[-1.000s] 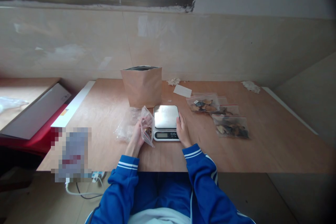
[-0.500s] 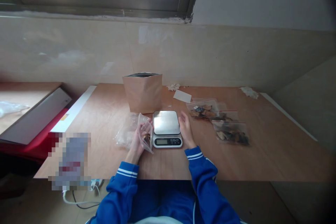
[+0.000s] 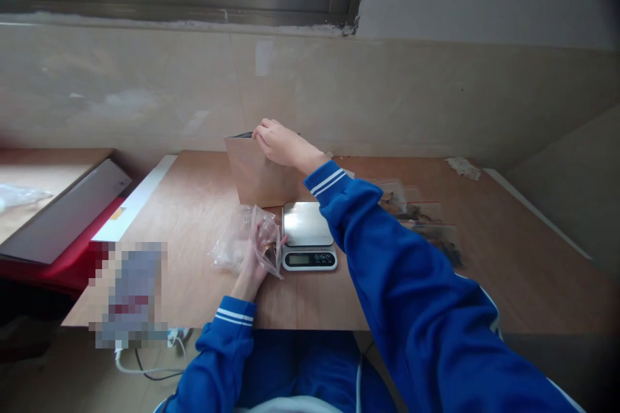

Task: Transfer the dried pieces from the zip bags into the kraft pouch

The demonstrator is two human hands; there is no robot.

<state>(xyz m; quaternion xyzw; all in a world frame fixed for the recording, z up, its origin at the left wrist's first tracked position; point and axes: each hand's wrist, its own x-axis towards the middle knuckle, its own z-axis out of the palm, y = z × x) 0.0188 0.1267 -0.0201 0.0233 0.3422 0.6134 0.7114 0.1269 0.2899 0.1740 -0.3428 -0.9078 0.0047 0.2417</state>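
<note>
The right hand (image 3: 277, 141) has its fingers curled into the mouth of the upright paper bag (image 3: 259, 174), at 12 o'clock from the scale (image 3: 307, 235); the left hand (image 3: 256, 255) grips a small plastic bag (image 3: 268, 242) at the scale's 9 o'clock.

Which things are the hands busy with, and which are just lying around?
In use: right hand reaching into the paper bag; left hand holding a small plastic bag; scale between them.

Lying about: filled bags, paper scraps, white board, cable.
</note>
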